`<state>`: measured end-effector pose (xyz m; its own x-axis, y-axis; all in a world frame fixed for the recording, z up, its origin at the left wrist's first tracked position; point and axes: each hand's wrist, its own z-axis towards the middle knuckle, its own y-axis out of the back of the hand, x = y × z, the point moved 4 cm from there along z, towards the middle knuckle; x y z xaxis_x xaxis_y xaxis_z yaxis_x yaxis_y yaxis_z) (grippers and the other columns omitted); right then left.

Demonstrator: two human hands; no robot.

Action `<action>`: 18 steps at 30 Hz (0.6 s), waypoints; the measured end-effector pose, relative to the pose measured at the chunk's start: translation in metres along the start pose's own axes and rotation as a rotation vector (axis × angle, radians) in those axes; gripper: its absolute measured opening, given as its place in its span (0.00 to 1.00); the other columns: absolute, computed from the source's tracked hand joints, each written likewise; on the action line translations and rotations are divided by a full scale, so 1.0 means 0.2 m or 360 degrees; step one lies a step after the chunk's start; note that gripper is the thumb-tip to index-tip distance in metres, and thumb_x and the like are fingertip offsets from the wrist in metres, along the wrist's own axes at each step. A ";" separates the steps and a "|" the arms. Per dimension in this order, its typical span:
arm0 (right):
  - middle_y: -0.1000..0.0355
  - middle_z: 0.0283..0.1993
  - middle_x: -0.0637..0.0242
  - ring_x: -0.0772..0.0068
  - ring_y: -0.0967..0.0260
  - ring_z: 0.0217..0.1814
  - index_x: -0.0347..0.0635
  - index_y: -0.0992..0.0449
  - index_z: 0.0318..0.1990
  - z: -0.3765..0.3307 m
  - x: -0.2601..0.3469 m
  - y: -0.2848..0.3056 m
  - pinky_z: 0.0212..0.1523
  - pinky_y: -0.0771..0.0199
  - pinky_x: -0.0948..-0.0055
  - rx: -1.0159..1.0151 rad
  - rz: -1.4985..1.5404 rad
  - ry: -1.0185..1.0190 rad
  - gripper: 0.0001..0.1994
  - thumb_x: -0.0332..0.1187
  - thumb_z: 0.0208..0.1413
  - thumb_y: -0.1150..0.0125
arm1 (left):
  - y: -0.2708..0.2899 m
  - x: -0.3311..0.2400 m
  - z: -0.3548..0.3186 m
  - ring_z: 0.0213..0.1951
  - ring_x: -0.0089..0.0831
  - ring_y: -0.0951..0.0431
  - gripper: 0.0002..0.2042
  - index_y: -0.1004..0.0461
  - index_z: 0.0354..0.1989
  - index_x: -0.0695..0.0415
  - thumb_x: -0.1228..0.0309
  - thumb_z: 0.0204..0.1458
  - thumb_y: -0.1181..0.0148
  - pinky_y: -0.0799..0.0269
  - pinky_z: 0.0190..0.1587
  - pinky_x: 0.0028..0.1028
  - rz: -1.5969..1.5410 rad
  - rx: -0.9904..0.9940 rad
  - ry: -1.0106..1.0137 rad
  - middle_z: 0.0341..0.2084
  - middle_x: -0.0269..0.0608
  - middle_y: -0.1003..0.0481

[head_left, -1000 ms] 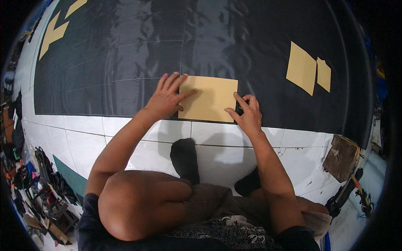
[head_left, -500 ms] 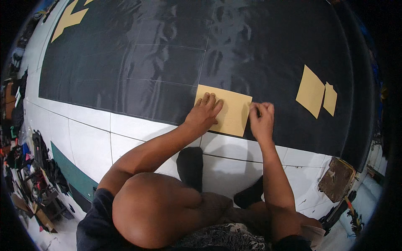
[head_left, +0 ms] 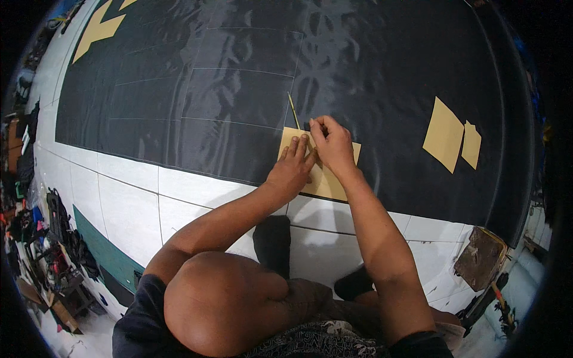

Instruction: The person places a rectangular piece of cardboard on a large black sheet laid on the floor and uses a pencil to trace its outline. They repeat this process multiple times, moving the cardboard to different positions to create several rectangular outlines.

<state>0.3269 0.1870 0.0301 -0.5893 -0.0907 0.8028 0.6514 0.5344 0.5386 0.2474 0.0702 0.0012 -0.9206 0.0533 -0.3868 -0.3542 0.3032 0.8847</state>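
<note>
A tan card piece (head_left: 335, 179) lies on the black sheet material (head_left: 239, 92) at its near edge. My left hand (head_left: 292, 161) presses flat on the card's left part, fingers spread. Over the card's far edge, my right hand (head_left: 332, 142) is closed in a pinch, close beside the left fingertips. A thin yellowish stick (head_left: 292, 107) slants away from the card's far edge, just left of the right fingertips. Whether those fingers grip the stick cannot be made out. The two hands and the right forearm cover much of the card.
Thin pale lines mark the black sheet left of the card. Two cut card pieces, one larger (head_left: 443, 136) and one smaller (head_left: 471, 145), lie to the right; an angular one (head_left: 98, 31) lies far left. White floor tiles (head_left: 185, 194) border the sheet. A worn block (head_left: 477, 258) sits at its near right corner.
My right hand has moved left from the card's right edge to its far edge. The thin stick has come into sight there. My left hand stays on the card.
</note>
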 end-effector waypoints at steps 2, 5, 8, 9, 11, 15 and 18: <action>0.21 0.43 0.55 0.50 0.22 0.46 0.38 0.23 0.50 0.03 -0.05 -0.03 0.48 0.23 0.56 -0.0100 -0.0151 0.0310 0.13 0.34 0.62 0.43 | -0.01 -0.01 0.01 0.71 0.67 0.45 0.39 0.41 0.70 0.59 0.62 0.50 0.29 0.36 0.69 0.47 0.0060 0.0001 -0.0022 0.70 0.73 0.51; 0.25 0.48 0.55 0.52 0.22 0.48 0.41 0.24 0.53 0.10 0.00 -0.10 0.50 0.21 0.57 -0.0161 -0.0560 0.0595 0.15 0.32 0.59 0.40 | -0.01 0.00 0.02 0.71 0.67 0.46 0.40 0.42 0.70 0.58 0.62 0.50 0.29 0.35 0.68 0.46 0.0088 0.0060 -0.0023 0.70 0.73 0.51; 0.25 0.47 0.53 0.49 0.23 0.51 0.39 0.24 0.48 0.22 0.08 -0.19 0.51 0.21 0.56 -0.0036 -0.0888 0.0531 0.13 0.31 0.57 0.39 | 0.00 -0.01 0.02 0.71 0.67 0.46 0.41 0.45 0.71 0.57 0.62 0.51 0.29 0.35 0.69 0.46 0.0083 0.0147 0.0011 0.70 0.73 0.51; 0.24 0.45 0.52 0.47 0.24 0.52 0.37 0.25 0.46 0.26 0.08 -0.20 0.51 0.21 0.55 0.0021 -0.0970 0.0470 0.12 0.30 0.56 0.39 | 0.00 -0.01 0.02 0.72 0.67 0.47 0.42 0.46 0.72 0.57 0.62 0.51 0.30 0.36 0.69 0.46 0.0084 0.0168 0.0022 0.70 0.73 0.51; 0.24 0.43 0.52 0.46 0.23 0.51 0.38 0.25 0.46 0.33 0.07 -0.20 0.52 0.21 0.55 -0.0013 -0.1119 0.0487 0.12 0.30 0.55 0.39 | 0.01 -0.03 0.04 0.72 0.67 0.47 0.41 0.45 0.72 0.57 0.63 0.51 0.30 0.36 0.69 0.46 0.0079 0.0158 0.0010 0.70 0.72 0.50; 0.22 0.42 0.52 0.47 0.21 0.47 0.37 0.28 0.48 0.37 0.09 -0.17 0.51 0.20 0.57 0.0024 -0.1041 0.0192 0.13 0.28 0.55 0.39 | -0.01 -0.02 0.03 0.74 0.64 0.50 0.37 0.41 0.71 0.59 0.59 0.54 0.33 0.40 0.70 0.48 0.0112 0.0182 0.0057 0.72 0.70 0.52; 0.21 0.42 0.52 0.56 0.20 0.43 0.34 0.29 0.50 0.35 0.04 0.02 0.46 0.21 0.62 -0.0028 -0.0538 0.0178 0.15 0.27 0.55 0.40 | 0.01 -0.02 0.03 0.72 0.66 0.46 0.39 0.41 0.70 0.59 0.63 0.51 0.30 0.36 0.69 0.46 0.0047 0.0106 0.0037 0.70 0.71 0.50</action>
<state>0.2904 0.2473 0.0207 -0.7177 -0.3516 0.6011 0.4373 0.4441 0.7820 0.2518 0.0765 0.0039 -0.9345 0.0412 -0.3537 -0.3156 0.3642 0.8762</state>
